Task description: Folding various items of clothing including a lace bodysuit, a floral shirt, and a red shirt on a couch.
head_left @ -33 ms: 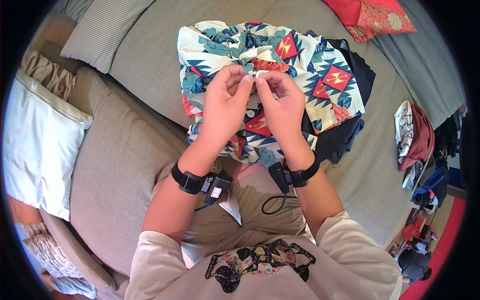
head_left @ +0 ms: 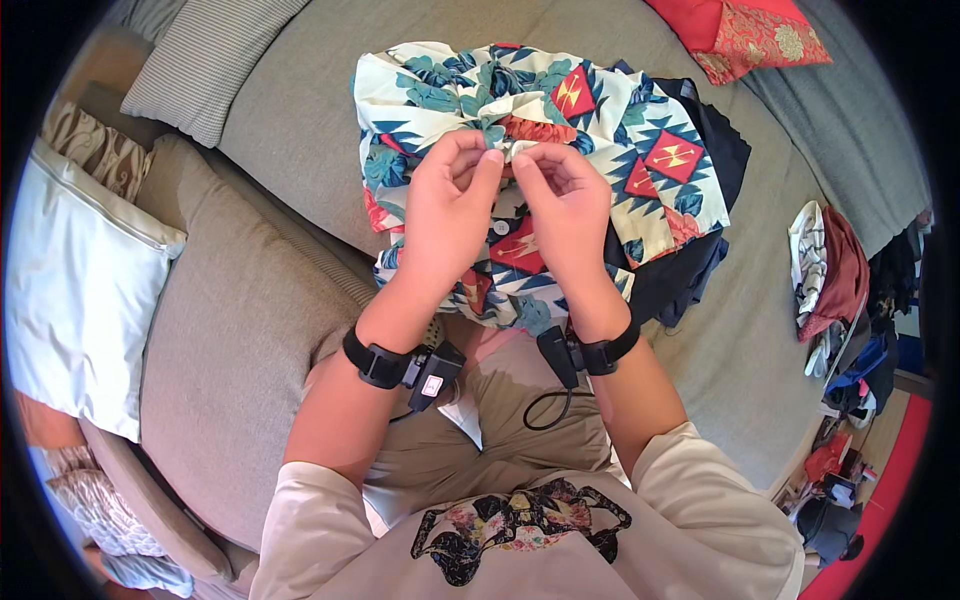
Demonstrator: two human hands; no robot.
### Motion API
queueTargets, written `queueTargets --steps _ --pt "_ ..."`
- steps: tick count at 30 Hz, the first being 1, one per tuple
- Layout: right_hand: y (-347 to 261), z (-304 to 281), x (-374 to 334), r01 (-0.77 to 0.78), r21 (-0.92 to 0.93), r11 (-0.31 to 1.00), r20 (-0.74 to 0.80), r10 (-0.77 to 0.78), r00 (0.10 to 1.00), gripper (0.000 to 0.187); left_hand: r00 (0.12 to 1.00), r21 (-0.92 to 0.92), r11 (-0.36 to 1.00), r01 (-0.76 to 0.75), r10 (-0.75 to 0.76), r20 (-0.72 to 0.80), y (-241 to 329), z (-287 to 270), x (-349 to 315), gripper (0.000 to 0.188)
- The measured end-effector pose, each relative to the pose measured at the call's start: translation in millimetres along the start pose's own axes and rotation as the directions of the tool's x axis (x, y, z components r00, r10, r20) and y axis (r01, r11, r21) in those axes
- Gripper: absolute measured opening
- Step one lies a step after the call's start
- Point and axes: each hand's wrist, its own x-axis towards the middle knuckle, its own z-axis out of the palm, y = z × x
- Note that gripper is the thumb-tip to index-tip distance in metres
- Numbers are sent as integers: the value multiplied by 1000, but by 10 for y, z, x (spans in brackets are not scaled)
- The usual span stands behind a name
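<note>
A short-sleeved patterned shirt [head_left: 680, 175] in cream, teal and red lies bunched on the sofa in front of me. My left hand [head_left: 455, 200] pinches its fabric near the collar between thumb and forefinger. Just beside it, my right hand [head_left: 562, 205] pinches the same white edge, the two thumbs nearly meeting. Whether a button sits between the fingertips is hidden. Lower on the shirt front, a pale button [head_left: 501, 228] shows between my wrists. Dark clothing [head_left: 715, 130] lies under the shirt, sticking out to the right.
The grey sofa [head_left: 300, 150] spreads around the shirt. A striped cushion [head_left: 205, 70] is at the far left, a white cushion [head_left: 85, 290] nearer left. Red cushions [head_left: 765, 40] sit at the far right. A pile of clothes [head_left: 835, 270] lies along the right edge.
</note>
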Motion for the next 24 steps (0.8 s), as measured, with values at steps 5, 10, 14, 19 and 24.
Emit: queueTargets --steps 5,10,14,19,24 --pt "-70 -32 61 -188 250 950 57 180 982 16 999 -21 999 37 -38 -39 11 5 9 17" --pt "-113 -62 63 -160 171 972 39 156 987 16 988 52 992 117 -111 -103 63 -21 -7 22" --pt "-102 -33 51 32 -7 999 7 -32 999 14 993 -4 994 112 -112 -41 63 -48 13 29" --pt "-111 5 43 -55 78 995 -16 57 998 15 997 12 997 76 -75 -17 34 -40 13 24" --pt "-143 -33 59 -114 139 984 25 112 993 16 998 14 998 67 -67 -7 59 -37 0 23"
